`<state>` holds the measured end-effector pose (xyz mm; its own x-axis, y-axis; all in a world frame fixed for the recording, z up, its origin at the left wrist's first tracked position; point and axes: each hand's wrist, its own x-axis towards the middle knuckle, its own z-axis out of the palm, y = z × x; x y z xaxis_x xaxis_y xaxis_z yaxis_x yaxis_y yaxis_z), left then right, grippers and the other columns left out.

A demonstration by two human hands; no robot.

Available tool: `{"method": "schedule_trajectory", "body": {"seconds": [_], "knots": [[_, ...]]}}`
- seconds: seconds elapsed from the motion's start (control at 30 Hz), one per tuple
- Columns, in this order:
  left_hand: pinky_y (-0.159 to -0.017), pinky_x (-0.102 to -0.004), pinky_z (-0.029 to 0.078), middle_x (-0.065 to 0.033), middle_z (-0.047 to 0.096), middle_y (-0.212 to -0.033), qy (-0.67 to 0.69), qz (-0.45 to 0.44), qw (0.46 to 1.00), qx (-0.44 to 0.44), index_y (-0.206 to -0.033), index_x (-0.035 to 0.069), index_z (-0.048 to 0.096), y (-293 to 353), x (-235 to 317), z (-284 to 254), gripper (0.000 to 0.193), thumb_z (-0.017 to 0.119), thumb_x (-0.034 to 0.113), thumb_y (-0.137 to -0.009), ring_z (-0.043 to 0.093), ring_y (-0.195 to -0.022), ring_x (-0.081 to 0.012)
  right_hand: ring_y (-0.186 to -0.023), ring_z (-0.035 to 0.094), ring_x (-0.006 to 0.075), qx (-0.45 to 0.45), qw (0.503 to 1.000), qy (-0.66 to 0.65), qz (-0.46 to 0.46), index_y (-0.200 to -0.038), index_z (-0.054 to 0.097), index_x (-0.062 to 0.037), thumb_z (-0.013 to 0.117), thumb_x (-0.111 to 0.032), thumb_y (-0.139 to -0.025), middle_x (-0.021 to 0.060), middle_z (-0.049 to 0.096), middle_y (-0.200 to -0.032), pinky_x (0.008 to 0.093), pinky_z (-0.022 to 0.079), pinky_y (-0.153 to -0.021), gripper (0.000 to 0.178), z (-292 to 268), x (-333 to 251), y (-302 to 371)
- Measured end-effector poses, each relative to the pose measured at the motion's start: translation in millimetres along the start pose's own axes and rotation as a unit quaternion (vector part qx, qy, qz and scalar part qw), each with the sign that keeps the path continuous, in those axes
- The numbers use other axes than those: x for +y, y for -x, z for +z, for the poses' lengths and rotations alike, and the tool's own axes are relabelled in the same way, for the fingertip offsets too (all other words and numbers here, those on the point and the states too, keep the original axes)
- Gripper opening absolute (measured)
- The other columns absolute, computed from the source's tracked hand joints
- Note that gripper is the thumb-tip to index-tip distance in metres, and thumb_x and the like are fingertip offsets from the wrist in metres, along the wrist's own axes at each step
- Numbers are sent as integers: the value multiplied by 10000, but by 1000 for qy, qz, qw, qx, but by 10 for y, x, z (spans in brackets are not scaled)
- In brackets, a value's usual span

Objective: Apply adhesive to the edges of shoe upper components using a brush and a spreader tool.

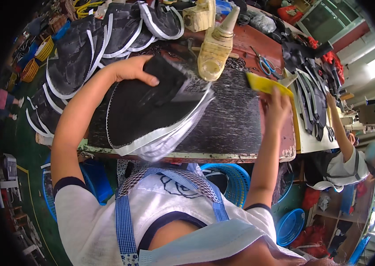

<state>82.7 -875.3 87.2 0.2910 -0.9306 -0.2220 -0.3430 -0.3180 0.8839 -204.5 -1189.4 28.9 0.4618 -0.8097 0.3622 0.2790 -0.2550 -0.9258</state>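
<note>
My left hand reaches over the top of a black fabric piece edged with a white band, which looks like a shoe upper. Its thumb lies on the near face, while the fingers go behind the black material. The piece's right side and lower edge are blurred. On the right, my right hand is closed around a long, flat yellow tool, whose exact kind I cannot make out. It is held above the dark worktop, apart from the fabric piece. A yellowed, tape-wrapped post stands between my hands.
Several similar black pieces with white edges overlap at the left. Blue-handled scissors lie at the back right. Dark strips cover a neighbouring table, where a co-worker reaches in. A blue basket stands below the front edge.
</note>
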Motion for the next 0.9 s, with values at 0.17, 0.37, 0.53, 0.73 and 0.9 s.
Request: {"method": "schedule_trajectory", "body": {"seconds": [0.17,0.37,0.53,0.73,0.9], "knots": [[-1088,-447,334,-157,478,-1355,-381,214,848,299,-1389,60,401,136,-705,364,812,791,252,-703,434,-1276,-342,-694,654,343,-133,916,341,-166,-849,627,25,595,-176,-898,186,651,-758,413,512,-627,209,1033,730,-443],[-1166,-481,166,-153,320,-1501,-438,167,871,146,-1400,28,401,478,-834,788,686,610,400,-862,250,-1417,-318,-789,630,418,-214,801,536,-157,-818,620,38,561,-288,-903,264,638,-797,486,494,-704,342,1630,928,-534],[-1170,-456,163,-177,269,-1520,-396,162,888,169,-1415,0,360,445,-967,793,758,604,456,-860,218,-1426,-333,-656,669,316,-110,909,399,-45,-818,629,29,536,-221,-940,209,659,-708,442,523,-614,293,1320,801,-587],[-1152,-461,218,-167,331,-1488,-373,177,891,188,-1387,2,403,395,-1020,773,765,621,487,-836,286,-1394,-331,-723,670,220,-244,959,-10,143,-1021,563,0,540,-161,-956,116,682,-878,362,542,-658,175,1597,423,-141],[-1142,-458,233,-170,372,-1453,-374,174,889,199,-1353,-8,439,415,-1015,748,755,602,515,-835,334,-1354,-316,-847,641,190,-412,908,66,-35,-994,516,-21,660,-66,-868,88,643,-957,322,516,-776,197,2546,290,352]]}}
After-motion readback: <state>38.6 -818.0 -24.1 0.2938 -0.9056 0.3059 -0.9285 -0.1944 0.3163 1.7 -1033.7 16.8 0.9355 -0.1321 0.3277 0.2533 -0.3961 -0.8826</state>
